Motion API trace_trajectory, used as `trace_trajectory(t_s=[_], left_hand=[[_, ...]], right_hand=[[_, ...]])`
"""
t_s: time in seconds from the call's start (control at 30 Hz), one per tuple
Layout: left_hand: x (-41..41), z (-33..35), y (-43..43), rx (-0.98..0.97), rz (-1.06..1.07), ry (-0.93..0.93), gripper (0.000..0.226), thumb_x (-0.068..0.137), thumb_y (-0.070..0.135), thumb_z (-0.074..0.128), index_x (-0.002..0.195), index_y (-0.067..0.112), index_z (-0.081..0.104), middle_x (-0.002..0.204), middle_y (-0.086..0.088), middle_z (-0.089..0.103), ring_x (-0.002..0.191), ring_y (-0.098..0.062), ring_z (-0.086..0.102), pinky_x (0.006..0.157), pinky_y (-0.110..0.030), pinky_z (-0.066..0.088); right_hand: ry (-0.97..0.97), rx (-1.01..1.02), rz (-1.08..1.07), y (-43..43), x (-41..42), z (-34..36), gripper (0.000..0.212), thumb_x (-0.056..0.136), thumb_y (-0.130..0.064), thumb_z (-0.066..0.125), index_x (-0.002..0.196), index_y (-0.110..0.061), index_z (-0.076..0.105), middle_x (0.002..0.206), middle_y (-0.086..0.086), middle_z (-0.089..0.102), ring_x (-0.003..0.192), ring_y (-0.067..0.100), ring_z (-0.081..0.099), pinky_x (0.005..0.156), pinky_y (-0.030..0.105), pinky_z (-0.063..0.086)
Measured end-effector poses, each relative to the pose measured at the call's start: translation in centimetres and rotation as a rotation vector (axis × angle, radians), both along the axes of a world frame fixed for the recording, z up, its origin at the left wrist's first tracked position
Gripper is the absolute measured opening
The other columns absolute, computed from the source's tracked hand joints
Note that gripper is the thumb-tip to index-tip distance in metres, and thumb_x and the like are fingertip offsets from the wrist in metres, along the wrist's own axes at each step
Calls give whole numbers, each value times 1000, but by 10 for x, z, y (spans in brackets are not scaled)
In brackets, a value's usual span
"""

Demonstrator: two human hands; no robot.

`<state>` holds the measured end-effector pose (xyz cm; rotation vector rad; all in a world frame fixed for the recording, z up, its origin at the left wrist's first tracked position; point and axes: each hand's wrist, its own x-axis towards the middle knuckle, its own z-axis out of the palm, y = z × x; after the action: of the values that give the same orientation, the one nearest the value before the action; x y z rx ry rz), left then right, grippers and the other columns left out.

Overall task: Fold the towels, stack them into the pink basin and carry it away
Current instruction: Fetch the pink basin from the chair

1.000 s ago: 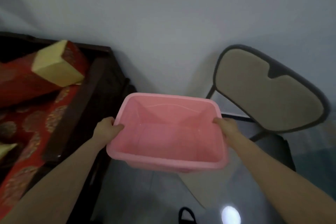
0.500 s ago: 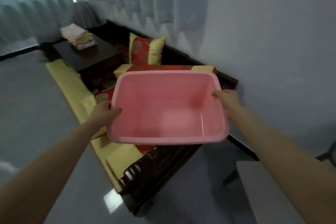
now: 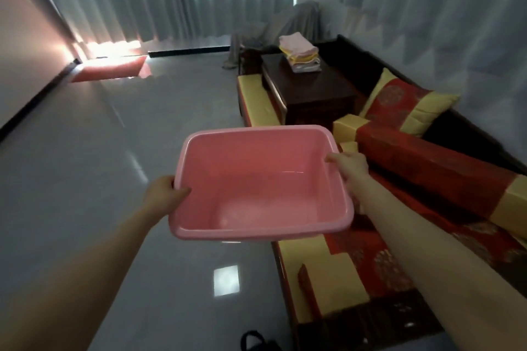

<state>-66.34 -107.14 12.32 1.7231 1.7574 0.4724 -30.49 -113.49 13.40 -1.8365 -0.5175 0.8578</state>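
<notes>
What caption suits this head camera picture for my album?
Left hand and right hand hold an empty pink basin by its rim, folded towels stacked on the dark table ahead.

pink basin (image 3: 256,179) carried off the sofa (image 3: 356,259) edge, towel stack (image 3: 299,51) closer

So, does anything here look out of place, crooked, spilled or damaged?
Nothing looks damaged or spilled. The pink basin is empty, with the left hand and right hand gripping its opposite rims. The towels lie in a slightly uneven stack on the dark table, well away from the basin.
</notes>
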Motion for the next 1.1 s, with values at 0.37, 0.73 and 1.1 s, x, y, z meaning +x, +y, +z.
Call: trace_trajectory(t_s=[0.37,0.73,1.1], left_hand=[[-60,-12,222,-5,52,76,32,82,28,60,103,5,67,98,-17,71,86,-33,66,77,-41,55],[-73,-2,476,8,4,61,57,60,42,46,98,5,67,95,-17,70,83,-32,63,71,-33,49],[22,3,768,65,-287,157,40,72,38,55,88,2,63,81,-13,63,76,-32,59,65,-31,39]], right_hand=[[9,-39,121,259,-48,-12,9,72,-13,72,78,-9,67,89,15,67,82,31,65,73,39,54],[25,-54,77,503,-56,-11,19,71,-14,71,59,-12,57,84,16,64,79,32,61,83,46,55],[101,-54,-236,678,7,-26,18,71,-13,71,60,-12,57,73,12,62,71,28,61,76,43,56]])
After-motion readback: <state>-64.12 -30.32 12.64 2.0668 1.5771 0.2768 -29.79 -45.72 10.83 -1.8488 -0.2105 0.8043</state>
